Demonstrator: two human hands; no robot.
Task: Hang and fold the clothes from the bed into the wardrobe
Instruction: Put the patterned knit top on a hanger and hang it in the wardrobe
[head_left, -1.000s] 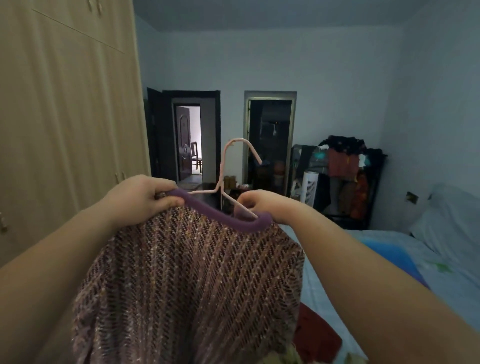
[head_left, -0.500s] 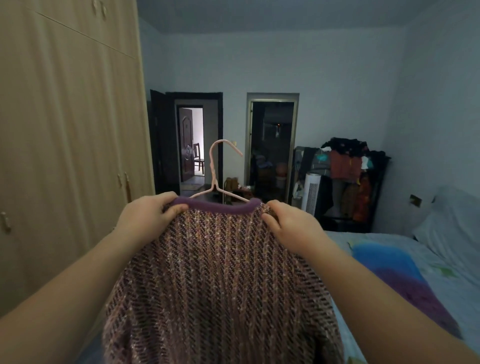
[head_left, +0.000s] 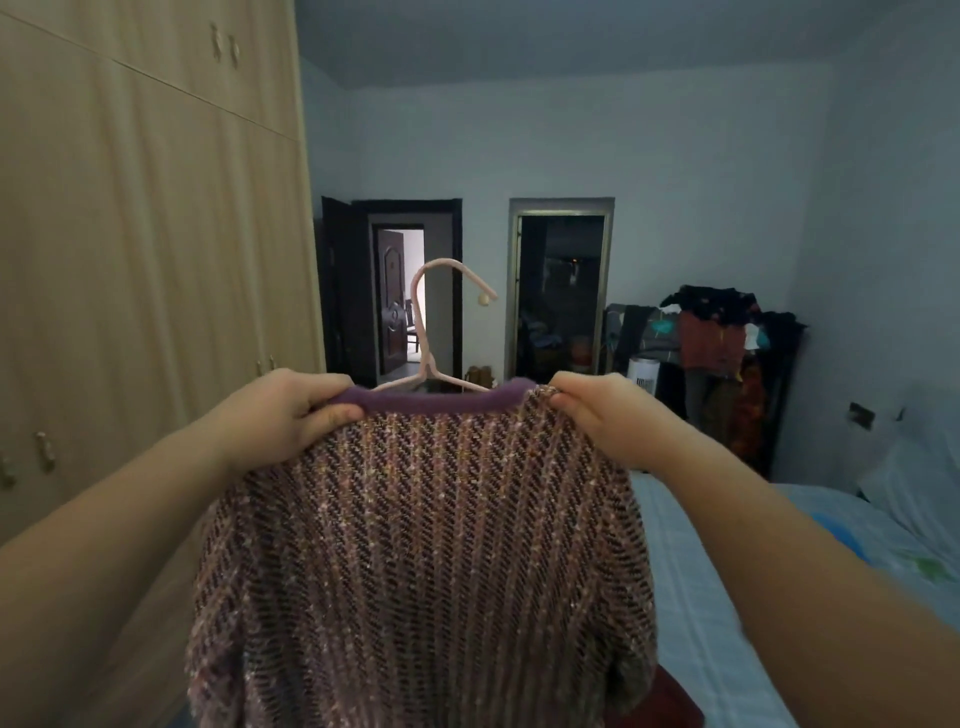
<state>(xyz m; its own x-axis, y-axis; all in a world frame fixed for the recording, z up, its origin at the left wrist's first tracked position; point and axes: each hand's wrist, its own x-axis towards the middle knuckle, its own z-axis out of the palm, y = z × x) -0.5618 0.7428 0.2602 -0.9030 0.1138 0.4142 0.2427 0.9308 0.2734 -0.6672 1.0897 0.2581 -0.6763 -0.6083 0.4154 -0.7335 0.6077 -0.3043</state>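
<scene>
Holding a knitted sweater (head_left: 426, 545) up by its two shoulders — left hand (head_left: 275, 418) at one, right hand (head_left: 610, 418) at the other. Gripping with the left: fingers curled over the top edge beside the end of the purple collar (head_left: 436, 401), thumb pressed onto the near face of the knit. Pinching with the right: fingertips folded onto the cloth just past the collar's other end. Stretched level between the two grips, that collar band. Rising out of the gap between the grips, a pink hanger (head_left: 429, 332), arms slipped down inside the neck opening, hook upright above the collar and curling toward the right-hand grip. Hanging below both grips, the body of the sweater, striped on the slant in brown, mauve and dark thread, draped down past the bottom edge of view. Out beyond the left grip and well apart from it, the wardrobe (head_left: 130, 260) — pale wood doors, all closed, small handles showing. Below and outside the right grip, the bed (head_left: 727, 597) under a light checked sheet, with a pillow (head_left: 914, 467) at its far side. Farther off past the right grip, a dark rack (head_left: 727, 353) piled with clothes, and a white appliance (head_left: 643, 371) just beside it. Straight ahead beyond the hook, a dark-framed doorway (head_left: 397, 296) and a second doorway (head_left: 561, 291) in the far wall, both open. Under the sweater's right hem, a patch of red cloth (head_left: 675, 696), too little shown to tell what.
</scene>
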